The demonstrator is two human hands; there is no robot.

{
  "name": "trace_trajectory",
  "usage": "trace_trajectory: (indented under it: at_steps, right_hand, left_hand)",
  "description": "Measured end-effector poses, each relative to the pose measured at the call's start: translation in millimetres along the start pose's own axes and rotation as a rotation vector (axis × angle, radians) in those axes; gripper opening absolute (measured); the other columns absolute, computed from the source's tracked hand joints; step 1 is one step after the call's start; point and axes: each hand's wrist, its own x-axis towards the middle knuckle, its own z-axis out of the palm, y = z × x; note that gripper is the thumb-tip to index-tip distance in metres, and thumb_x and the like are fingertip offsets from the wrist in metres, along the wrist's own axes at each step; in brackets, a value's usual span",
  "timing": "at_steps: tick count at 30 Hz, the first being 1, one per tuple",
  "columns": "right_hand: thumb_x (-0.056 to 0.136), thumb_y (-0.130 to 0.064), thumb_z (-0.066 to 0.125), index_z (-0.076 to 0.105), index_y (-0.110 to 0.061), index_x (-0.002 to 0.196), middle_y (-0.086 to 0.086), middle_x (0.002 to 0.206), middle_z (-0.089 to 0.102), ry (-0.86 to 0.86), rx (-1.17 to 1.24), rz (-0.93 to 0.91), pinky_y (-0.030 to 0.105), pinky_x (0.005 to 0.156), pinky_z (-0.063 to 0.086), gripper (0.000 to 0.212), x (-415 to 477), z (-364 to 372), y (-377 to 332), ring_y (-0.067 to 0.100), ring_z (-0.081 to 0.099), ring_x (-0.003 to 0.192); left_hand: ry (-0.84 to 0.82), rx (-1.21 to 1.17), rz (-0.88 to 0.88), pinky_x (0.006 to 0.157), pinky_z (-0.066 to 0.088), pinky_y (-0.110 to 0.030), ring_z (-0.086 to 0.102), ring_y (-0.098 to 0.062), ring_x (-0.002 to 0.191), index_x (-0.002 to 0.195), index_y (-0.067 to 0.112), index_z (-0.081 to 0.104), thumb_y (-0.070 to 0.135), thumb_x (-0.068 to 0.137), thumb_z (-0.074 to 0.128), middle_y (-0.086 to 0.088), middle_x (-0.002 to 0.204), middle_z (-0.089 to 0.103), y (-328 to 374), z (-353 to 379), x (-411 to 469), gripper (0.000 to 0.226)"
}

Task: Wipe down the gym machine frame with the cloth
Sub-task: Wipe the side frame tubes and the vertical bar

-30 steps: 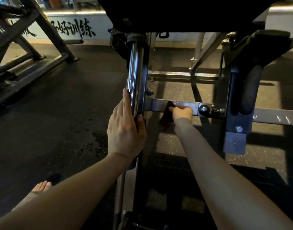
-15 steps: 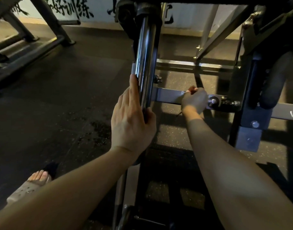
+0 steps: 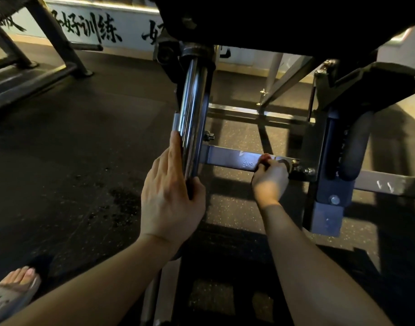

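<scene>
The cloth (image 3: pixel 264 158) is soft and light and wads easily, so bunch it in your fist and press it flat to the metal. Your right hand (image 3: pixel 270 178) clamps it on the crossbar's (image 3: pixel 227 158) right end, beside the bolt (image 3: pixel 301 170). Your left hand (image 3: pixel 171 198) braces on the post (image 3: pixel 192 114), fingers straight, thumb hooked round.

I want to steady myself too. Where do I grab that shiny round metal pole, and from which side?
Probably grab the shiny round metal pole on its bare lower stretch, from its left, as the left hand does. It is smooth and slim there; on its right a bolt and the flat grey crossbar crowd it.
</scene>
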Motion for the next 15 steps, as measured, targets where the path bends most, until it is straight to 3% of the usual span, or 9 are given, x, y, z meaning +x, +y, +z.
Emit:
trace_trajectory:
  at_steps: [3, 9, 11, 15]
  right_hand:
    - [0.099, -0.02, 0.062, 0.062, -0.014, 0.129, 0.007, 0.131, 0.062, -0.03, 0.102, 0.051, 0.039, 0.108, 0.045, 0.03, -13, 22, -32, 0.023, 0.059, 0.125]
    - [0.099, -0.014, 0.062, 0.058, -0.013, 0.131, 0.009, 0.133, 0.059, -0.342, -0.101, -0.261, 0.038, 0.109, 0.042, 0.033, -28, 37, -60, 0.025, 0.057, 0.126]
    - [0.099, -0.014, 0.061, 0.059, -0.013, 0.131, 0.01, 0.133, 0.059, -0.329, -0.19, -0.276, 0.041, 0.111, 0.042, 0.032, -17, 15, -43, 0.027, 0.056, 0.126]
    - [0.1, -0.018, 0.06, 0.063, -0.014, 0.127, 0.011, 0.127, 0.063, -0.129, -0.194, -0.096, 0.04, 0.102, 0.049, 0.028, 4, -15, -1, 0.027, 0.062, 0.118]
  left_hand:
    - [0.004, 0.012, -0.005, 0.116, 0.028, -0.028, 0.041, -0.017, 0.141, 0.163, 0.01, 0.01, 0.017, 0.091, 0.062, -0.005, 0.156, 0.041, 0, 2, 0, 0.09]
    - [-0.008, 0.009, -0.02, 0.116, 0.029, -0.029, 0.041, -0.017, 0.14, 0.163, 0.01, 0.01, 0.022, 0.089, 0.056, -0.007, 0.155, 0.042, 2, 0, 1, 0.088]
    - [-0.007, 0.012, -0.029, 0.116, 0.033, -0.033, 0.042, -0.018, 0.139, 0.163, 0.011, 0.01, 0.018, 0.091, 0.06, -0.007, 0.155, 0.043, 2, -1, 0, 0.089]
    - [-0.012, 0.013, -0.038, 0.115, 0.037, -0.036, 0.043, -0.017, 0.137, 0.164, 0.012, 0.009, 0.015, 0.091, 0.064, -0.007, 0.153, 0.044, 3, -1, 0, 0.092]
